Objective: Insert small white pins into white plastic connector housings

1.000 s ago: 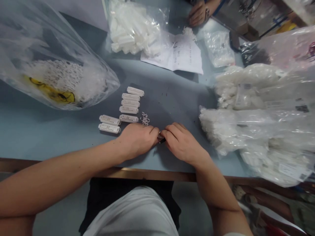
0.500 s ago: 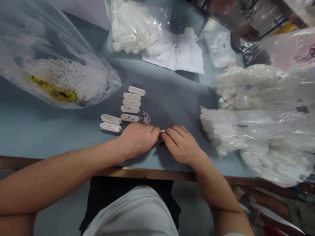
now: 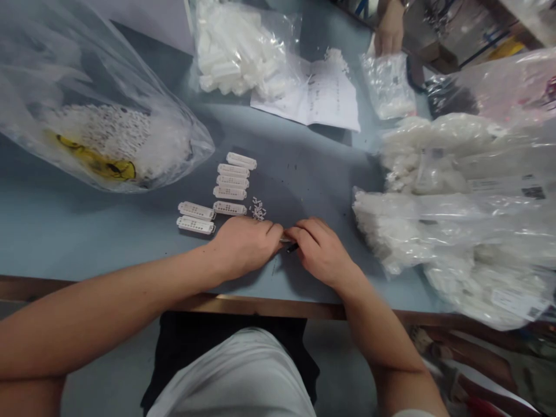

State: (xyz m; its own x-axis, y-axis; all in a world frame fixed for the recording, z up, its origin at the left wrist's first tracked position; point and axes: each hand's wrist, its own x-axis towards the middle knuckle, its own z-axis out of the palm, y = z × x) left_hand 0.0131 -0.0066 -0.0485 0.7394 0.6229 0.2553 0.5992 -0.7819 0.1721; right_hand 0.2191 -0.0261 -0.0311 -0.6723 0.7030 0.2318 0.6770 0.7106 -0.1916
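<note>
Close to the table's front edge, my left hand (image 3: 248, 246) is closed around a small white plastic piece (image 3: 285, 238), mostly covered by the fingers. My right hand (image 3: 320, 250) meets it from the other side, fingertips pinched at the piece's right end. A short black object (image 3: 292, 248) shows beneath my right fingers; its kind is hidden. Just beyond my left hand lies a little pile of tiny white pins (image 3: 258, 209). Several white slotted plastic casings, including a near one (image 3: 195, 225), lie in rows to the left.
A big clear bag of small white parts (image 3: 117, 133) takes up the left. At the back are a bag of white tubes (image 3: 238, 49) and a printed sheet (image 3: 321, 98). Bulging bags (image 3: 434, 226) line the right. Another person's hand (image 3: 390, 35) touches a small bag (image 3: 391, 87).
My right fingers have shifted slightly, and less of the white piece shows between my hands. The black object has moved right and up. Another person's hand has come to the small bag at the back.
</note>
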